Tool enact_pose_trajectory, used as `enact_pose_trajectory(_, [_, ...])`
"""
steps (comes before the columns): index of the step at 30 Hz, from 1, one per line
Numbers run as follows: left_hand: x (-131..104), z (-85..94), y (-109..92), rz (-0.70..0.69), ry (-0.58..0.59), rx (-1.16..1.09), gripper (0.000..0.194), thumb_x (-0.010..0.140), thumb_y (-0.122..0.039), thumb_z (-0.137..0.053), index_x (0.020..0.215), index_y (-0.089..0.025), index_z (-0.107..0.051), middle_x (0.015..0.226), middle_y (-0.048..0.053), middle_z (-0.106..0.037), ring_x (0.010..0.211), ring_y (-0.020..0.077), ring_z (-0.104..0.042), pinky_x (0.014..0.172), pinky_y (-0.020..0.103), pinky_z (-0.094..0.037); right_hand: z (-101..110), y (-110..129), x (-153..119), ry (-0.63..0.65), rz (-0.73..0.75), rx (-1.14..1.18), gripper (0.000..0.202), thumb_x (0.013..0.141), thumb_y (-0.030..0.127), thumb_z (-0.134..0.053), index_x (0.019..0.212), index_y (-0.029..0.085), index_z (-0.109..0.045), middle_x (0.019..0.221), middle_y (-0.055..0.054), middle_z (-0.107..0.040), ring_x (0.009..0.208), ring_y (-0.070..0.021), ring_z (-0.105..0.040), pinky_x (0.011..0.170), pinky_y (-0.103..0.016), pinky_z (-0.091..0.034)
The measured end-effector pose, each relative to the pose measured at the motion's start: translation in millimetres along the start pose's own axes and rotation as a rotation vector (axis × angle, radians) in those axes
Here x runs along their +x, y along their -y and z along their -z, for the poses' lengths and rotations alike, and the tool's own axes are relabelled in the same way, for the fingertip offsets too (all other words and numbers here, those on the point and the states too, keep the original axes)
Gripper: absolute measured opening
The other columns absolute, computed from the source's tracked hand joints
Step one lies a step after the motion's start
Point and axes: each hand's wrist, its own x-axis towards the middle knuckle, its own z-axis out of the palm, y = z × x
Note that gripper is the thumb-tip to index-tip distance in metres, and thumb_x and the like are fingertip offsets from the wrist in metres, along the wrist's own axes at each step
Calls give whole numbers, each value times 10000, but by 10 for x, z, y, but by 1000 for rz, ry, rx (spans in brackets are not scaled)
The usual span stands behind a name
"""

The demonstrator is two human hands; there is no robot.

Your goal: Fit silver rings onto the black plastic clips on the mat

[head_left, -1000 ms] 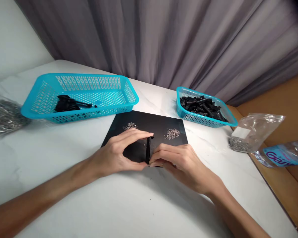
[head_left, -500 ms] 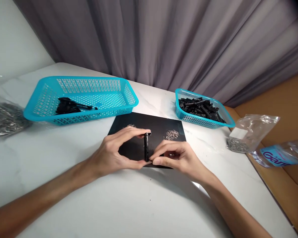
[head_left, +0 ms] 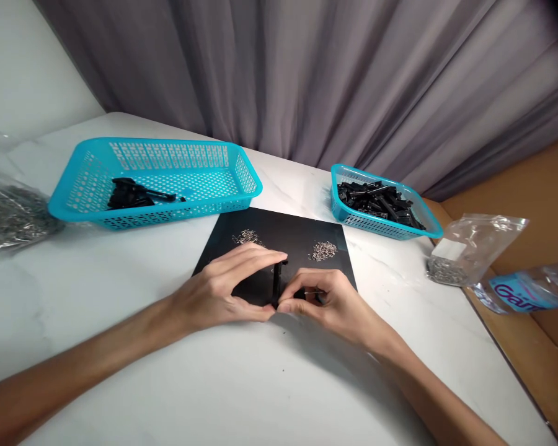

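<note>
A slim black plastic part [head_left: 276, 284] stands roughly upright over the near part of a black mat [head_left: 292, 232]. My left hand [head_left: 227, 285] grips it between the fingertips at its top end and the thumb at its bottom end. My right hand [head_left: 323, 303] is pinched at the part's lower end; whatever lies between its thumb and forefinger is too small to make out. Behind the hands, two piles of small metal pieces lie on the mat, one on the left [head_left: 248, 236] and one on the right [head_left: 324, 250].
A large blue basket [head_left: 190, 203] with several black parts is at the back left. A smaller blue basket [head_left: 381, 229] full of black parts is at the back right. Plastic bags of metal pieces lie left [head_left: 16, 214] and right [head_left: 449, 269], near a bottle [head_left: 521, 290].
My left hand and the black part have moved slightly nearer and tilted a little. The left metal pile shows more. My right hand keeps its pinch at the lower end.
</note>
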Motion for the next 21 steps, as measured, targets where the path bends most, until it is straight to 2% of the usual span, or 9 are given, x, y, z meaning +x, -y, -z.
enact_pose_trajectory(4, [30, 10, -2, 48, -9, 39, 648, 760, -187, -806, 1362, -207, -568, 1160, 103, -734, 1050, 272, -714, 1012, 466, -568, -11, 83, -6, -67, 19, -4, 135, 952, 320, -702, 863, 226, -741, 840, 15, -741, 643, -117, -545, 592, -268, -378])
enact_pose_trajectory(8, [60, 27, 8, 231, 10, -73, 636, 717, -254, -846, 1309, -221, -615, 1089, 60, -740, 942, 227, -726, 902, 374, -618, 85, 131, -41, -94, 43, 52, 204, 990, 384, -641, 911, 228, -745, 892, -14, -731, 757, -149, -619, 633, -275, -431])
enact_pose_trajectory(12, [62, 36, 13, 332, 36, -220, 676, 669, -298, -898, 1282, -185, -636, 1107, 82, -741, 922, 214, -735, 869, 326, -632, 191, 62, -98, -338, 61, -8, 415, 1085, 407, -411, 957, 232, -765, 1140, -73, -694, 1001, -199, -637, 810, -327, -481])
enact_pose_trajectory(14, [55, 33, 11, 348, 30, -262, 683, 650, -285, -908, 1268, -175, -640, 1104, 85, -737, 920, 212, -732, 882, 331, -628, 193, 21, -118, -415, 43, -45, 475, 1096, 414, -361, 904, 223, -751, 1101, -80, -690, 996, -203, -633, 855, -347, -483])
enact_pose_trajectory(16, [53, 30, 5, 378, 28, -287, 683, 643, -277, -911, 1261, -173, -639, 1103, 85, -728, 930, 211, -722, 885, 332, -621, 157, 7, -127, -403, 14, 35, 498, 1094, 440, -356, 849, 208, -722, 880, -62, -692, 811, -176, -645, 756, -327, -508])
enact_pose_trajectory(18, [58, 34, -6, 419, 34, -304, 676, 646, -287, -911, 1254, -175, -638, 1106, 88, -718, 946, 216, -712, 878, 331, -613, 102, 27, -125, -327, -9, 236, 458, 1079, 451, -411, 835, 195, -701, 718, -29, -676, 625, -143, -634, 627, -294, -520])
enact_pose_trajectory(21, [71, 53, -20, 452, 61, -310, 668, 654, -304, -902, 1256, -184, -637, 1099, 85, -708, 962, 227, -704, 874, 336, -599, 31, 85, -109, -231, 18, 523, 254, 1013, 377, -599, 882, 181, -694, 734, -30, -738, 635, -158, -716, 645, -293, -583])
